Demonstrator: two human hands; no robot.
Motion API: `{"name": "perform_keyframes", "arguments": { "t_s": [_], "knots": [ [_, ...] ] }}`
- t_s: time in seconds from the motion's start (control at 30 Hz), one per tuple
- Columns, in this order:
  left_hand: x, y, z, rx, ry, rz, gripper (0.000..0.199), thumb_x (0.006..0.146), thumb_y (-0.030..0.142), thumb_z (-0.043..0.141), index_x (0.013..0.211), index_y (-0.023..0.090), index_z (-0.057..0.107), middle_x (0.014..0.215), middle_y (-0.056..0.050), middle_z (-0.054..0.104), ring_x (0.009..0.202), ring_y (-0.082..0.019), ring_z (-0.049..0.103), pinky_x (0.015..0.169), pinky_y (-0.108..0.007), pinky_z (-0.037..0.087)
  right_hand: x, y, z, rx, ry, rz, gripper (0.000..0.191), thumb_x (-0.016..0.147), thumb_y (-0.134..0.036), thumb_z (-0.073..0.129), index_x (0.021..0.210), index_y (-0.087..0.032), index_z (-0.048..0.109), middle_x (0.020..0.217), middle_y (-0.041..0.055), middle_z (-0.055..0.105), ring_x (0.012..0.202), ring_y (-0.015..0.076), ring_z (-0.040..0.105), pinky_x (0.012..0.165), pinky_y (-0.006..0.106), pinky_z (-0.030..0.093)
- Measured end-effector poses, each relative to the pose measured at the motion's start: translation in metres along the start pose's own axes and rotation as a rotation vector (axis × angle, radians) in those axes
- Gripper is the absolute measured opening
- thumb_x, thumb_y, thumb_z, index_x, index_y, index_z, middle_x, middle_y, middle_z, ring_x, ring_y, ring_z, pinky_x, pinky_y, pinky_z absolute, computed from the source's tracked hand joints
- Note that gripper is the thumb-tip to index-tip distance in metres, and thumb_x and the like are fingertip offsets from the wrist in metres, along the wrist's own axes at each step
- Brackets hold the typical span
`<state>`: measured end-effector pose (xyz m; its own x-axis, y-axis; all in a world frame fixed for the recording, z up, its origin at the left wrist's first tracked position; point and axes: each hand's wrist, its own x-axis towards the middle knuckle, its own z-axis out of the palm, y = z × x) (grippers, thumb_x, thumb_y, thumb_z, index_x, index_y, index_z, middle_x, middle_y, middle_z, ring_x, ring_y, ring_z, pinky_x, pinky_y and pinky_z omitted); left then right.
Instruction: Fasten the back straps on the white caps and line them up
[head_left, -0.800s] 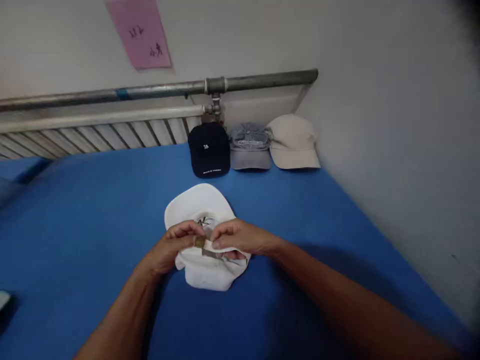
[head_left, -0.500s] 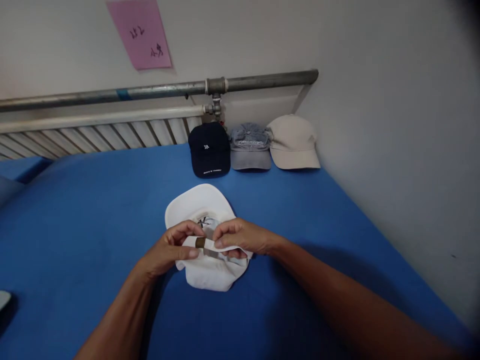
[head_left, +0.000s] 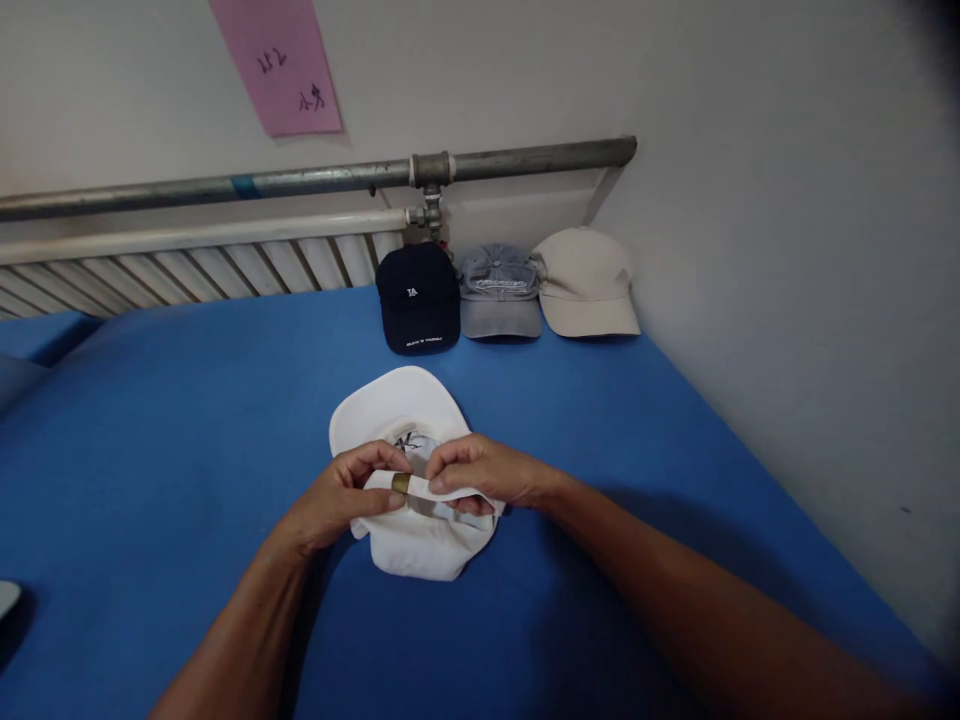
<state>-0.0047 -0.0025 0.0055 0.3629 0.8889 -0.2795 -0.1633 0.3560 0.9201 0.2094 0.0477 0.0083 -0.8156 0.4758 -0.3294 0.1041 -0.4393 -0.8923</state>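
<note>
White cloth lies under my fingers: the cap [head_left: 420,553] rests on the table [head_left: 187,430] with its brim [head_left: 397,405] away from me and part of its inside showing. My hands are close together but not touching, both closed on the strap [head_left: 418,488]. The left hand [head_left: 337,500] holds it around the buckle [head_left: 400,484], thumb at the lower edge; the right hand [head_left: 495,475] pinches it just beside, between thumb and finger.

I take the step in hand to be working the strap at the buckle. As I judge it, the next move calls for a steady left hold and a small, level pull or push from the right, without twisting the band; whether it slides freely I cannot tell.

Compared with the first frame, my left thumb sits lower, clear of the strap's face, so the buckle shows better. My right hand has hardly shifted, and the black cap [head_left: 418,300], grey cap [head_left: 500,292] and beige cap [head_left: 587,283] stay lined up beyond.
</note>
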Motion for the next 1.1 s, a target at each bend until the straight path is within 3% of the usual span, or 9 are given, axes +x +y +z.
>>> {"name": "perform_keyframes", "arguments": {
  "t_s": [0.17,0.53,1.1],
  "knots": [
    [-0.0033,0.0006,-0.0018,0.018,-0.020,-0.021,0.028,0.063,0.017,0.082,0.088,0.018,0.069,0.071,0.003,0.062,0.056,-0.005,0.053,0.052,-0.013,0.042,0.0006,0.0002,0.0000,-0.007,0.010,0.006,0.004,0.074,-0.018,0.060,0.072,-0.015,0.059,0.047,-0.0060,0.051,0.033,0.0041,0.039,0.032,0.014,0.030],
    [-0.0015,-0.0018,-0.0038,0.000,0.064,-0.027,0.030,0.061,0.017,0.083,0.089,0.020,0.074,0.079,0.001,0.069,0.061,-0.007,0.059,0.057,-0.015,0.047,0.0009,0.0019,-0.0002,0.013,0.044,0.001,0.002,0.072,-0.018,0.059,0.071,-0.016,0.057,0.046,-0.0066,0.049,0.032,0.0042,0.037,0.031,0.014,0.027],
    [-0.0037,0.0000,-0.0011,0.070,0.033,0.019,0.029,0.069,0.024,0.079,0.098,0.022,0.076,0.092,-0.004,0.073,0.073,-0.012,0.062,0.064,-0.018,0.047,0.0009,0.0030,-0.0008,0.011,0.040,-0.014,0.005,0.073,-0.020,0.060,0.073,-0.016,0.057,0.046,-0.0067,0.049,0.033,0.0039,0.037,0.032,0.014,0.028]
  ]
}}
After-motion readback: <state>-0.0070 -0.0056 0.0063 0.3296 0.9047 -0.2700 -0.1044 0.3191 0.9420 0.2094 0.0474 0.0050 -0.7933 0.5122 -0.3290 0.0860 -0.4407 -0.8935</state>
